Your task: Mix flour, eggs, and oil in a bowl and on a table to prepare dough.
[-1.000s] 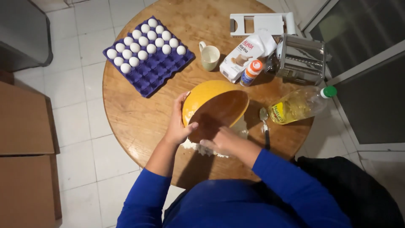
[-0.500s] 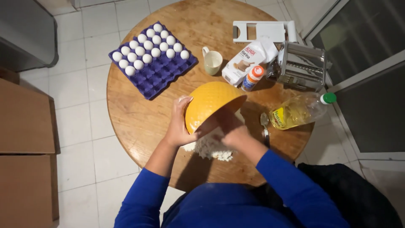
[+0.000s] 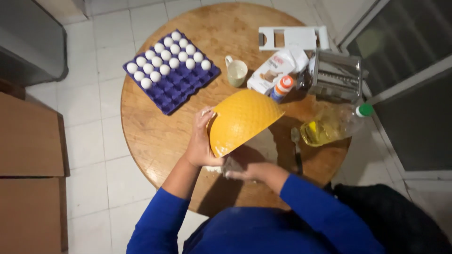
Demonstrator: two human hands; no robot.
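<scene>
My left hand (image 3: 200, 141) grips the rim of an orange bowl (image 3: 242, 120) and holds it tipped upside down above the round wooden table (image 3: 150, 136). Its opening faces down toward me. Beneath the bowl my right hand (image 3: 245, 171) rests, dusted white, on a pale heap of flour or dough (image 3: 256, 148) on the tabletop. The bowl hides most of that heap. Both of my arms wear blue sleeves.
A purple egg tray (image 3: 172, 87) half filled with white eggs (image 3: 165, 59) lies at the back left. Behind the bowl stand a cream mug (image 3: 236, 72), a flour bag (image 3: 275, 70), a small orange-capped bottle (image 3: 282, 88), a metal pasta machine (image 3: 335, 75) and a white slicer (image 3: 292, 37). An oil bottle (image 3: 332, 127) and spoon (image 3: 296, 148) lie right.
The bowl has gone from tilted with its inside showing to fully overturned. My right hand has dropped from inside the bowl to the pale heap on the table.
</scene>
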